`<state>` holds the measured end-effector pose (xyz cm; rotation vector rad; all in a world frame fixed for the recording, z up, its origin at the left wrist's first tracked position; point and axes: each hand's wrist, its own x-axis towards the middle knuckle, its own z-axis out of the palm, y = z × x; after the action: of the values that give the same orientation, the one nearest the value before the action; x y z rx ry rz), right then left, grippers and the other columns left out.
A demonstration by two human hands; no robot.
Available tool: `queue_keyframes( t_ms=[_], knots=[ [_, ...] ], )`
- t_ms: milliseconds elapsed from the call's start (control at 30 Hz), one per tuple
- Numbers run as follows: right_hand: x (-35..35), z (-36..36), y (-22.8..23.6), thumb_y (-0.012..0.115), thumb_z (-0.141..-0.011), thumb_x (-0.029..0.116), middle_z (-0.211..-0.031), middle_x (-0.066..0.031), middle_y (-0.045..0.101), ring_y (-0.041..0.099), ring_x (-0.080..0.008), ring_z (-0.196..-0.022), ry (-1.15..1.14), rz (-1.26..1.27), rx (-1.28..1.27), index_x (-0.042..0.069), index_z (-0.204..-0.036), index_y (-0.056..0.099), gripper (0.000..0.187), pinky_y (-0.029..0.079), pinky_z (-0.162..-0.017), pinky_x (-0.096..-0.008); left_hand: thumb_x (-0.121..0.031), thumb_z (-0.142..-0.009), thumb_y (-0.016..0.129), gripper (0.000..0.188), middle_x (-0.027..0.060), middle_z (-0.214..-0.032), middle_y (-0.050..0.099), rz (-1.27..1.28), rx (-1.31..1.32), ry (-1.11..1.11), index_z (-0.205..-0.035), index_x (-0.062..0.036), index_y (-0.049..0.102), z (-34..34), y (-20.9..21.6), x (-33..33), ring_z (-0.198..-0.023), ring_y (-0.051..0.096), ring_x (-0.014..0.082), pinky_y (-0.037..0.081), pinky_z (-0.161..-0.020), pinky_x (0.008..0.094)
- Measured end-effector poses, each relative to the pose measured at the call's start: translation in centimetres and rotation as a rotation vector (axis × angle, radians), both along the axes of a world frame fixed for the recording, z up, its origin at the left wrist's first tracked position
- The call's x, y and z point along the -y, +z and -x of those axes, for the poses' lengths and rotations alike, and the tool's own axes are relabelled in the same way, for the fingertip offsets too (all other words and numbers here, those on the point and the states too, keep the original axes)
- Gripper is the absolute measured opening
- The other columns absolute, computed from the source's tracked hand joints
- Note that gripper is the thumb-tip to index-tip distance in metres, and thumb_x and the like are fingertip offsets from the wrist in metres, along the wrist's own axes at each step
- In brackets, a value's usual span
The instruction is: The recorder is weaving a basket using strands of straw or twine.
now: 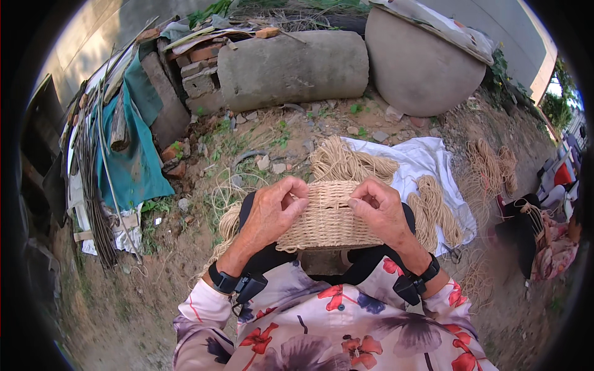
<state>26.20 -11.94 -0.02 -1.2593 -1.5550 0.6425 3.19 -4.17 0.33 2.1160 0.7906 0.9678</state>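
Observation:
A pale straw-coloured woven basket rests on my lap between my knees, with a narrow dark gap in its weave near the upper middle. My left hand is over the basket's left side, fingers curled and thumb against the forefinger. On the opposite side my right hand is closed in a similar pinch by the gap. Whatever thin strand either pinch may contain is too small to make out. Just beyond the basket lies a thick bundle of straw-coloured cord. Loose cord trails beside my left knee.
A white cloth on the ground bears more cord hanks, with scissors at its near edge. Another person sits at the right. Behind are a concrete cylinder, a large rounded vessel and a teal sheet.

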Motion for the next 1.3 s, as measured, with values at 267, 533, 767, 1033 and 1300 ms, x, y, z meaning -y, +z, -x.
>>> queue_keyframes(
  t_ms=[267,533,767,1033,1300],
  knots=[
    [0.8,-0.4,1.1,0.068,-0.083,0.004,-0.078,-0.0017,0.055,0.05,-0.0071,-0.065,-0.02,-0.024,0.034,0.001,-0.08,0.061,0.009,0.04,-0.058,-0.0244,-0.007,-0.08,0.065,0.006,0.0136,-0.08,0.067,-0.406,-0.313,-0.049,-0.083,-0.003,0.067,0.9,-0.1,-0.5,-0.072,0.066,0.0333,0.052,-0.065,0.0415],
    [0.6,0.1,2.1,0.068,-0.081,0.003,-0.08,-0.0049,0.058,0.055,-0.0156,-0.073,0.009,-0.233,0.271,0.002,-0.082,0.063,0.005,0.042,-0.065,-0.0285,-0.009,-0.073,0.065,0.007,0.015,-0.075,0.066,-0.337,-0.615,-0.239,-0.074,-0.0021,0.063,-0.2,2.2,-3.2,-0.072,0.065,0.036,0.051,-0.064,0.0446],
    [0.0,0.3,0.9,0.07,-0.076,0.004,-0.079,-0.0081,0.057,0.057,-0.0271,-0.08,0.018,-0.289,0.399,0.004,-0.079,0.062,0.008,0.045,-0.069,-0.0372,-0.008,-0.071,0.063,0.01,0.0152,-0.071,0.062,-0.466,-0.535,-0.147,-0.077,-0.001,0.059,1.6,1.2,-3.3,-0.069,0.063,0.0364,0.05,-0.062,0.0438],
    [-1.0,1.4,0.1,0.069,-0.072,0.003,-0.079,-0.0075,0.052,0.053,-0.0269,-0.077,-0.018,-0.373,0.574,0.006,-0.075,0.06,0.01,0.044,-0.067,-0.0399,-0.006,-0.078,0.062,0.008,0.015,-0.07,0.06,0.051,-0.231,-0.132,-0.083,-0.0005,0.06,1.5,0.6,-1.4,-0.067,0.063,0.0339,0.049,-0.06,0.0413],
    [-1.3,2.7,1.3,0.069,-0.07,0.005,-0.078,-0.0085,0.047,0.05,-0.0282,-0.077,0.0,-0.484,0.855,0.005,-0.075,0.055,0.015,0.042,-0.067,-0.0409,-0.01,-0.082,0.066,0.008,0.0148,-0.076,0.063,-0.235,-0.393,-0.056,-0.085,-0.0033,0.063,1.3,0.7,-1.4,-0.072,0.064,0.0357,0.049,-0.064,0.0435]
  ],
)
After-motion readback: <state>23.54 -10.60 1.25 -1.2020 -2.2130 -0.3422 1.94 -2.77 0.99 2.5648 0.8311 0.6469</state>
